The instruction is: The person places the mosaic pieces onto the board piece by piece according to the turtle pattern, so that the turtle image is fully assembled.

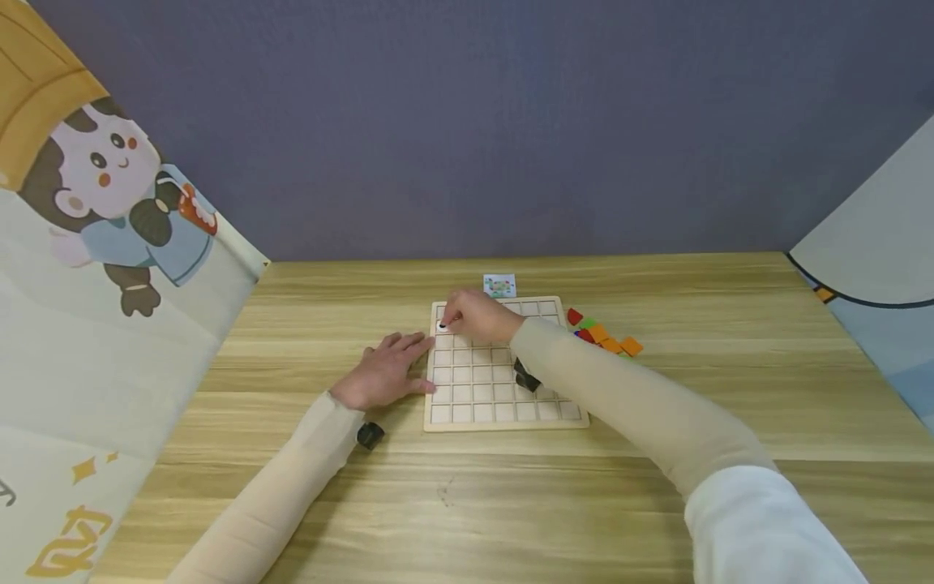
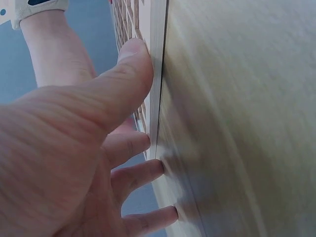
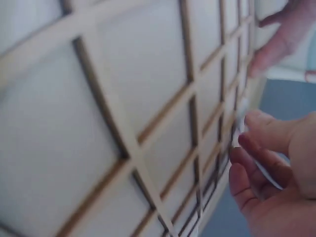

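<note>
A pale wooden grid board (image 1: 481,393) lies flat on the table. Near its upper left corner, my right hand (image 1: 477,316) pinches a small white piece with a dark mark (image 1: 441,327) between thumb and index finger, right at a cell of the second row. The right wrist view shows the same white piece (image 3: 242,112) at the thumb tip, partly hidden by the fingers. My left hand (image 1: 387,373) has its fingers spread on the table beside the board's left edge. In the left wrist view, the left thumb (image 2: 131,74) touches the board's edge.
Several red, orange and green pieces (image 1: 611,345) lie loose to the right of the board, partly behind the right sleeve. A small picture card (image 1: 499,285) sits just above the board. A dark upright panel (image 1: 511,146) stands along the table's far edge.
</note>
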Motion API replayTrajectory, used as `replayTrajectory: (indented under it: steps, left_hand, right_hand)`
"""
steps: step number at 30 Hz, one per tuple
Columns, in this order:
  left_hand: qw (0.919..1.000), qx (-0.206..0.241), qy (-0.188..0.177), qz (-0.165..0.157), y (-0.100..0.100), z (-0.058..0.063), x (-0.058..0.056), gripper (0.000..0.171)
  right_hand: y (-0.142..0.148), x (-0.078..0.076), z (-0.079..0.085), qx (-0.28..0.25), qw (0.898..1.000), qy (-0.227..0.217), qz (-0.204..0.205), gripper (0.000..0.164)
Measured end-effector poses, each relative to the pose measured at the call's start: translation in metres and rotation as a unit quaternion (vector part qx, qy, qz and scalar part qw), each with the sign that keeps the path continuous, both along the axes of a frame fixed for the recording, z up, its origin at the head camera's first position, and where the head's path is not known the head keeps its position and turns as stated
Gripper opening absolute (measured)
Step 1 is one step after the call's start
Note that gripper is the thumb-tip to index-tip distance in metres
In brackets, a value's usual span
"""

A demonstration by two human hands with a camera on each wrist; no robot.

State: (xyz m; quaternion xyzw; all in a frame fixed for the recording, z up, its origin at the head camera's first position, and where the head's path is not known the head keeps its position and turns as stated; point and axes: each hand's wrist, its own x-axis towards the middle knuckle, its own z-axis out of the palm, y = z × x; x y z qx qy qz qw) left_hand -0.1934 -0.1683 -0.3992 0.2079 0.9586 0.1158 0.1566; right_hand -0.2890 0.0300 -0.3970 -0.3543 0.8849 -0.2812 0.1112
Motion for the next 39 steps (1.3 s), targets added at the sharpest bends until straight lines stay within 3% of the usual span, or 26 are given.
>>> replayTrajectory:
  steps: [5, 13, 18, 25, 39]
  left_hand:
    - [1.0000, -0.004, 0.003, -0.007, -0.002, -0.001, 0.002, 0.081]
    - [1.0000, -0.002, 0.002, -0.006, -0.007, -0.003, 0.006, 0.082]
    - [0.9999, -0.004, 0.005, -0.011, -0.010, -0.004, 0.008, 0.082]
    - [0.9999, -0.003, 0.003, -0.014, -0.011, -0.004, 0.009, 0.081]
    - [0.9999, -0.003, -0.001, -0.013, -0.011, -0.003, 0.009, 0.081]
  right_hand:
    - [0.021, 0.002, 0.011, -0.023, 1.000, 0.010, -0.013, 0.019]
    - [0.080, 0.003, 0.020, -0.057, 0.996, -0.016, -0.074, 0.027]
    - [0.115, 0.007, 0.016, -0.062, 0.993, -0.011, -0.101, 0.032]
    - [0.157, 0.020, 0.012, -0.032, 0.991, -0.018, -0.127, 0.035]
    - [0.210, 0.038, -0.008, 0.012, 0.992, -0.026, -0.125, 0.027]
